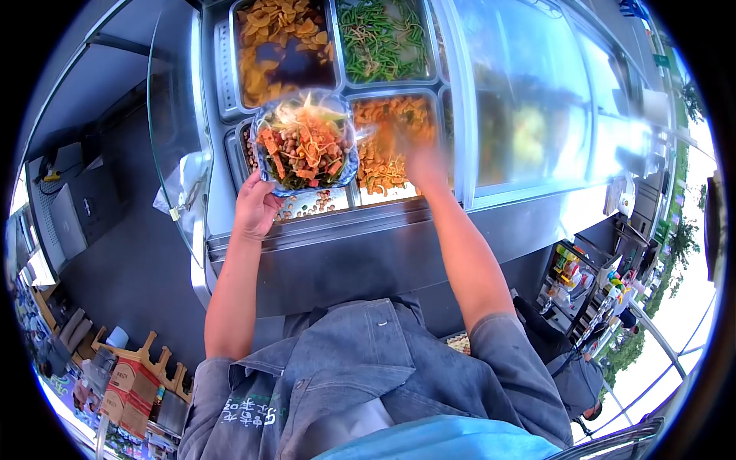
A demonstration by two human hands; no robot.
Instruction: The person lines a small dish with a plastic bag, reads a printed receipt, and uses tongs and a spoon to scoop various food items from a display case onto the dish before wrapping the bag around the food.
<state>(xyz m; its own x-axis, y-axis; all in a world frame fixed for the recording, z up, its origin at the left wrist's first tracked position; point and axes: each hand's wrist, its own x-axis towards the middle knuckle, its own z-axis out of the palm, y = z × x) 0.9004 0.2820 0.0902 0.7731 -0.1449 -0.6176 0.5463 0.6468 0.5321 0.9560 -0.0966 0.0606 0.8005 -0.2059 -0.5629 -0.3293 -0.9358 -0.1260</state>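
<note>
My left hand (257, 205) grips the near left edge of a bowl (346, 170) lined with clear plastic. Mixed food (307, 146) fills the bowl: orange-red strips, beans and dark greens, with pale shreds at the far side. The bowl hangs above the front left trays of the food case. My right hand (426, 165) is smeared by motion over a tray of orange-red food (383, 170); its fingers and anything in them cannot be made out.
Behind are trays of brownish slices (284, 31) and green beans (383, 38). Glass panels (529, 100) cover the right side, and a steel counter edge (345, 230) runs in front. Stacked boxes (129, 391) stand lower left; another person (579, 379) is at lower right.
</note>
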